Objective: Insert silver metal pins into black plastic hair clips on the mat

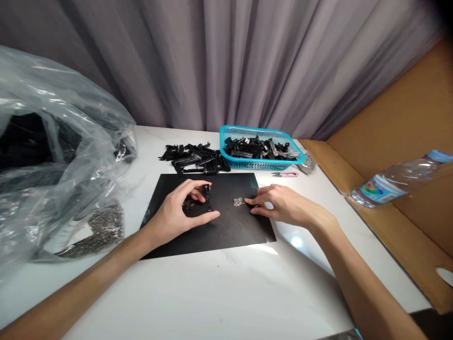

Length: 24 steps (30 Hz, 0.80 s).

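My left hand (177, 205) holds a slim black plastic part (207, 198) upright between thumb and fingertips, above the left half of a black mat (212, 233). My right hand (278, 203) is over the mat's right edge, its index fingertip beside a small pile of tiny shiny metal pieces (238, 202). Index finger and thumb are a little apart there; the other fingers curl behind, partly hidden. Close to the fingers of my left hand lies a second scatter of tiny metal pieces (189, 204), partly covered by that hand.
Behind the mat lie loose black plastic parts (198, 158) and a blue basket (262, 165) full of similar parts. Pink-handled snips (285, 174) lie before it. Clear plastic bags (106, 226) stand left, one with small metal pieces. A bottle (389, 186) lies in a cardboard box (417, 108) at right.
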Available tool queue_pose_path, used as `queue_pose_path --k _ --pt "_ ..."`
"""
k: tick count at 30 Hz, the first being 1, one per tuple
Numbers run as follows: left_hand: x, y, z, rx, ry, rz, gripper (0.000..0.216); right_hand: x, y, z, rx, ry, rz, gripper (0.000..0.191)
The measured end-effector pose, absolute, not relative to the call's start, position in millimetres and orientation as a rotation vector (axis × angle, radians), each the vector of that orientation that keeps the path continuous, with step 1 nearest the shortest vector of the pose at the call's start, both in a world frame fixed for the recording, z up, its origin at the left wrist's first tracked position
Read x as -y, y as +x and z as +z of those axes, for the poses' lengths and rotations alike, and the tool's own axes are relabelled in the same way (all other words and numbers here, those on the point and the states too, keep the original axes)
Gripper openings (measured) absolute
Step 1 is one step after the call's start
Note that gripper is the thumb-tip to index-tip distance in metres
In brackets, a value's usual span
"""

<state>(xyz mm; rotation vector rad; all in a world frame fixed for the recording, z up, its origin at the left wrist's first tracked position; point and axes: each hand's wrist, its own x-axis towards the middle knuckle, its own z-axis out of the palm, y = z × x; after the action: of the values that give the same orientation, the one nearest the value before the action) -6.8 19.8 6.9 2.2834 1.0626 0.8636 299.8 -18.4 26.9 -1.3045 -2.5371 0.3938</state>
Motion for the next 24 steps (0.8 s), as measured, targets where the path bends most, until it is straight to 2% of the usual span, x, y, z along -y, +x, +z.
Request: queue_pose_path --k 4,9,14,18,24 --pt "-18 -7 6 -1.032 2.303 0.850 0.057 19 298 23 2.476 -1.350 0.429 0.013" --pt "-15 -8 3 -0.975 2.330 0.798 0.059 8 304 16 2.348 -1.371 0.672 0.011" --pt "-15 -9 1 -0.949 2.314 0.785 0.060 3 313 15 2.347 -1.175 0.886 0.025" --pt "-15 -9 2 -0.960 2.276 0.769 0.060 4 315 15 2.374 -1.189 0.985 0.033" --pt "-14 -9 0 -0.957 2.291 0.700 0.063 1 309 8 2.218 -1.212 0.998 0.027"
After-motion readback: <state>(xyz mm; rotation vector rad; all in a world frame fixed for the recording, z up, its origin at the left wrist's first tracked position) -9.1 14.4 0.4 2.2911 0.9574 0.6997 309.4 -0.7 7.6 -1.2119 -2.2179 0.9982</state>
